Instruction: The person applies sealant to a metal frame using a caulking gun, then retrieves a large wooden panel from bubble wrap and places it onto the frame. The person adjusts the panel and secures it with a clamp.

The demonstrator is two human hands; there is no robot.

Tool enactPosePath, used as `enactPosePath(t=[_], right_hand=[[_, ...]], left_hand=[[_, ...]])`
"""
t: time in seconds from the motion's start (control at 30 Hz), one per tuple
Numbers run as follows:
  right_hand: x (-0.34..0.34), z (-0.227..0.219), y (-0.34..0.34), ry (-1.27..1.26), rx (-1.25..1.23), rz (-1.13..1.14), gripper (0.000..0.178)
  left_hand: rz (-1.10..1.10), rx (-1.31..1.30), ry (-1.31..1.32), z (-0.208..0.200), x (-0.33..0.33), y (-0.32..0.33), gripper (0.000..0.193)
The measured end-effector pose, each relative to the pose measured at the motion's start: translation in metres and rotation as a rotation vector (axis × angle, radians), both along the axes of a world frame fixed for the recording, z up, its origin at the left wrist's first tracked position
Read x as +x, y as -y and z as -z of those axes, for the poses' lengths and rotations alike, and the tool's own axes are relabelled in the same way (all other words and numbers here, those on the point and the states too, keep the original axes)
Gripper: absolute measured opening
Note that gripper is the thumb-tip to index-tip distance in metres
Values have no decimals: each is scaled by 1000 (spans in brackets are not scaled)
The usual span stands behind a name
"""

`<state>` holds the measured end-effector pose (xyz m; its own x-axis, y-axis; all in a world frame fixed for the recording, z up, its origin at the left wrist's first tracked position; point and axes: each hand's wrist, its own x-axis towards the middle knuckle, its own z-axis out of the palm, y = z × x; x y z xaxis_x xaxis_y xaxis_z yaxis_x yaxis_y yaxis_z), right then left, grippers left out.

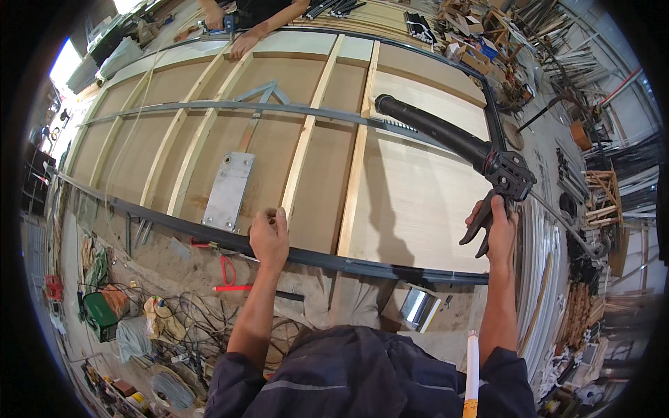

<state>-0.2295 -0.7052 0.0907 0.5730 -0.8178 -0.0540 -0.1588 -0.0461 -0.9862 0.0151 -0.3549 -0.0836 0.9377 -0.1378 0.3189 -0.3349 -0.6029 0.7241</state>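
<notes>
A grey metal plate (228,191) lay left of our half-curled left hand (270,240), whether pinching anything we could not tell; a pale slat (355,184) ran between our hands; a black caulking gun (439,132) angled forward-left from our right hand (500,233), wrapped around it.

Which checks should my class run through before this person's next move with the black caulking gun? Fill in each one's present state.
1. Right hand grips the caulking gun by its handle: ok.
2. Left hand is empty: cannot tell; its curled fingers hide the palm.
3. The gun's front end is off the wooden slats: cannot tell; it overlaps one in this view.
4. The co-worker's hands are away from the frame: not ok; one hand is at its far side.
5. Floor by the near edge is free of tools: not ok; a red tool shows there.
</notes>
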Motion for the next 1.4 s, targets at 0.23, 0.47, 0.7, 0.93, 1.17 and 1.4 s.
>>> enactPosePath(t=[0.23,0.47,0.7,0.93,1.17,1.4], right_hand=[[-16,28,-49,314,114,-61,39],[-76,25,-121,595,305,-23,47],[-117,17,-165,496,317,58,52],[-131,32,-182,384,348,214,50],[-171,11,-219,257,315,307,48],[-223,-16,-257,142,205,370,56]], left_hand=[[449,-416,-339,-42,-40,98,35],[750,-1038,-1198,-88,-58,217,69],[723,-1112,-1288,-68,-60,229,58],[688,-1099,-1366,-43,-71,207,52],[705,-1092,-1446,-51,-104,166,49],[732,-1024,-1586,-60,-148,119,50]])
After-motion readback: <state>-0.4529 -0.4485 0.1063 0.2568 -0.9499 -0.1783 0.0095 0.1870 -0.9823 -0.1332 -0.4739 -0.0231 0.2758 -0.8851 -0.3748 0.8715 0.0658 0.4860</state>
